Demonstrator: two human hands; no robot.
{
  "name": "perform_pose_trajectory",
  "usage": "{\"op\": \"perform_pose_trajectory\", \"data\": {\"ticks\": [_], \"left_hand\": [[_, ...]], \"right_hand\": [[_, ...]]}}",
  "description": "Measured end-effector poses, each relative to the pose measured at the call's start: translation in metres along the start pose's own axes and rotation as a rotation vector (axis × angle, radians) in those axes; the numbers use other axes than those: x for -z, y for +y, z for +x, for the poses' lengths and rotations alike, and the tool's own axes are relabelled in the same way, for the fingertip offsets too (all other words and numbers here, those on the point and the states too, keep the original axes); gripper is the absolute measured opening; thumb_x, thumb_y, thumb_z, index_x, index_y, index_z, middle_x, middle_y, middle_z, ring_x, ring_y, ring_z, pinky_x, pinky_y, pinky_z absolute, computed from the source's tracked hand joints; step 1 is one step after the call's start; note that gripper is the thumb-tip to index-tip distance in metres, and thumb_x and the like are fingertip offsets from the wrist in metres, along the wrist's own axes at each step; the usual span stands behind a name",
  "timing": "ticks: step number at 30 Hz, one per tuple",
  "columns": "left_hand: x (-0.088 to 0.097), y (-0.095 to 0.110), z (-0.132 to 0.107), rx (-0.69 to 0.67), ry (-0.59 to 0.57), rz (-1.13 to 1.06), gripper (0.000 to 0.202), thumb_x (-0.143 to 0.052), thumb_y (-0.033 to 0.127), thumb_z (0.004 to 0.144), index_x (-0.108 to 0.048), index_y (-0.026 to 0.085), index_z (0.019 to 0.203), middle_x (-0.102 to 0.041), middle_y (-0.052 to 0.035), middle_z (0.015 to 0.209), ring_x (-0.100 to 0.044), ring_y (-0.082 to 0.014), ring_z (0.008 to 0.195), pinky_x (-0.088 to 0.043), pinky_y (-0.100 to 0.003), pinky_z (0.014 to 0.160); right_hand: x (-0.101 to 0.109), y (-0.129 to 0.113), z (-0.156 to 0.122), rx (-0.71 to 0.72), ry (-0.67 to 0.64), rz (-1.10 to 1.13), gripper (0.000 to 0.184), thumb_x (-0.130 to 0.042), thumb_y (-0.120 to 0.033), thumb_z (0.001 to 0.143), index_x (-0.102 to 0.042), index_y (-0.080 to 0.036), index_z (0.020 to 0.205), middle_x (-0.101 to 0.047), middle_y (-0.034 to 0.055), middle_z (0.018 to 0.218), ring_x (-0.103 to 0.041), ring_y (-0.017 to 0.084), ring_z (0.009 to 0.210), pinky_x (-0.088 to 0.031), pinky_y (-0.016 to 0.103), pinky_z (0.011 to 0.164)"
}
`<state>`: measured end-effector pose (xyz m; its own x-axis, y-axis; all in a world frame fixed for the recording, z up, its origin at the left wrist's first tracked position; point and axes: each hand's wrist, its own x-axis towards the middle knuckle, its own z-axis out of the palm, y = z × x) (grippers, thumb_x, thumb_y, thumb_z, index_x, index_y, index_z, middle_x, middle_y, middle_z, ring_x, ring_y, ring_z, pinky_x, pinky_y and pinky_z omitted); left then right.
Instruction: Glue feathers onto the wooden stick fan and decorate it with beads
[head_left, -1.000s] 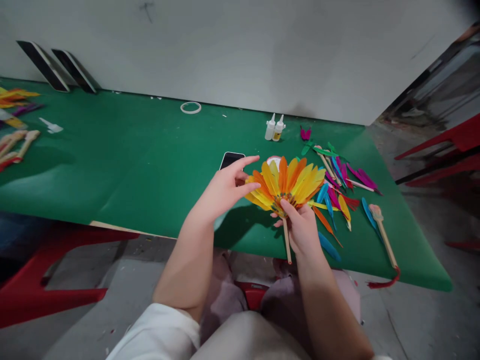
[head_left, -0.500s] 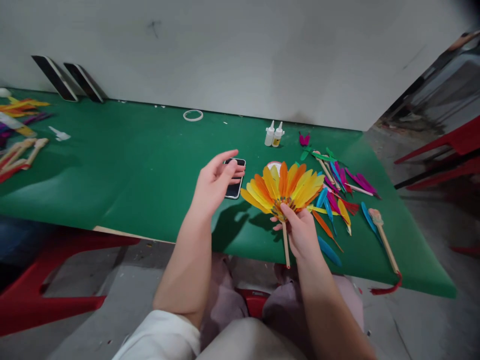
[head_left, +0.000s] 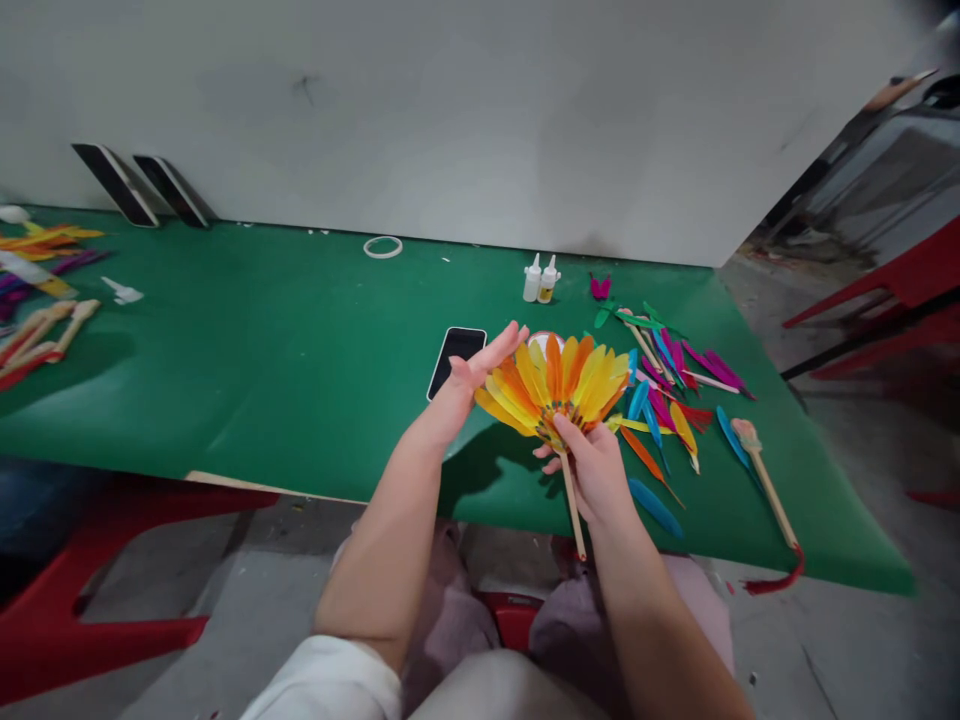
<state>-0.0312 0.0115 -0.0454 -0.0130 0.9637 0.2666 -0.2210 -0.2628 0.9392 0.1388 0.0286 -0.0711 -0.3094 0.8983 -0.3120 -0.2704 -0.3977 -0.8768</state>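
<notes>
My right hand (head_left: 595, 468) grips a feather fan (head_left: 559, 385) near the base of its yellow and orange feathers, thumb on the front. The fan's wooden handle (head_left: 573, 505) points down over the table's front edge. At the fan's left side is my left hand (head_left: 482, 362), fingers stretched out flat along the outer feathers; whether it touches them I cannot tell. Behind that hand a phone (head_left: 448, 352) lies on the green table. A round white item with a red rim (head_left: 546, 341) is mostly hidden behind the feathers.
Two small glue bottles (head_left: 541, 280) stand toward the wall. Loose coloured feathers (head_left: 660, 390) and a tasselled wooden handle (head_left: 772, 485) lie at right. At far left are more handles (head_left: 52, 335) and feathers. Two phones (head_left: 142, 188) lean on the wall; a white ring (head_left: 383, 247) lies near it.
My left hand has moved right, from over the phone to the fan's left edge, its fingers straightening. My right hand keeps hold of the fan, which has dipped slightly.
</notes>
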Motion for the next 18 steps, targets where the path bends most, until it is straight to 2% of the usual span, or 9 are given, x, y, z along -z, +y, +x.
{"op": "perform_pose_trajectory", "data": {"ticks": [6,14,18], "left_hand": [[0.0059,-0.0001,0.0019,-0.071,0.057,-0.049,0.084,-0.017,0.080,0.070,-0.047,0.027,0.129,-0.041,-0.0043,0.139,-0.026,-0.0264,0.134,-0.014,-0.044,0.111],[0.0010,0.0062,0.0000,-0.041,0.090,-0.050,0.090,-0.018,0.083,0.066,-0.051,0.024,0.125,-0.048,-0.0071,0.134,-0.031,-0.0293,0.132,-0.018,-0.046,0.109],[0.0036,0.0076,0.0015,-0.062,0.171,-0.086,0.089,-0.016,0.082,0.067,-0.052,0.024,0.124,-0.050,-0.0078,0.132,-0.038,-0.0287,0.128,-0.023,-0.045,0.108]], "right_hand": [[-0.0008,0.0014,-0.0004,-0.008,-0.016,0.003,0.034,-0.072,-0.034,0.064,-0.056,-0.013,0.085,-0.067,0.0010,0.072,-0.062,0.011,0.044,-0.047,0.017,0.031],[-0.0019,0.0049,-0.0031,-0.033,-0.046,-0.042,0.035,-0.072,-0.036,0.063,-0.055,-0.014,0.084,-0.065,0.0000,0.069,-0.061,0.011,0.044,-0.047,0.018,0.032],[-0.0014,0.0051,-0.0031,-0.035,-0.053,-0.048,0.034,-0.072,-0.036,0.063,-0.056,-0.014,0.084,-0.066,0.0006,0.072,-0.060,0.010,0.043,-0.047,0.019,0.033]]}}
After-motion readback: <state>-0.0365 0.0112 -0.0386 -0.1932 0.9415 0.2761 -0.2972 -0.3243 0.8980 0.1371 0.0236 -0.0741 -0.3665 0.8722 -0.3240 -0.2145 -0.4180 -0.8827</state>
